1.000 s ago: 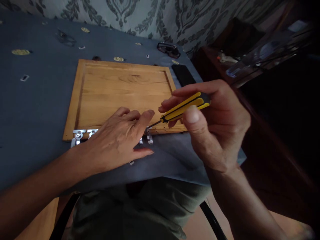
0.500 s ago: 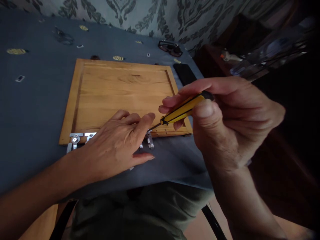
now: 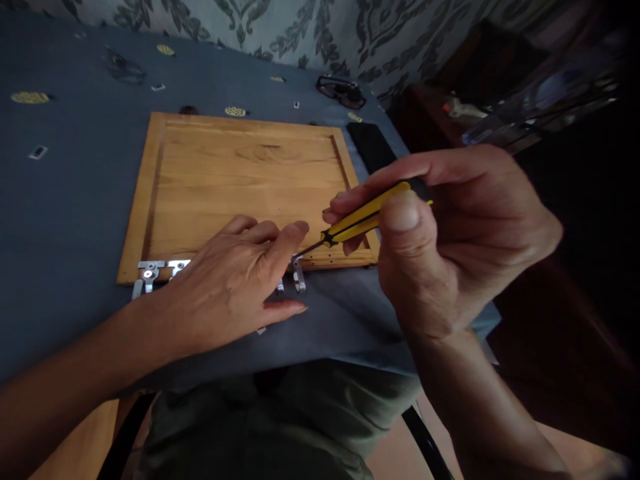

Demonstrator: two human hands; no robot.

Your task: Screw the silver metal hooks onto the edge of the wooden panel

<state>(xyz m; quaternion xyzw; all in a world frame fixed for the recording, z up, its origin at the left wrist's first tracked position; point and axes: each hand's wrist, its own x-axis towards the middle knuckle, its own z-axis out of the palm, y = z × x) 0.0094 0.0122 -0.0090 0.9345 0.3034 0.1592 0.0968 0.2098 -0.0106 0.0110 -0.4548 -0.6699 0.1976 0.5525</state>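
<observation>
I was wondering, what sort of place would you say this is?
Probably a room in a home, judging by the printed blue tablecloth, the leafy patterned wall covering behind it, and the dark-framed glasses lying near the table's far edge.

There are two hands (image 3: pixel 230 283) (image 3: pixel 460 240), one screwdriver (image 3: pixel 367 217) and one wooden panel (image 3: pixel 240 173).

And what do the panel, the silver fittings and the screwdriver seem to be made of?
Panel: wood, by its grain and swirl; perhaps varnished, from its soft sheen. Fittings: metal, bright and reflective, possibly plated steel. Screwdriver handle: ridged yellow and black, probably plastic; thin dark shaft: likely metal.
</observation>
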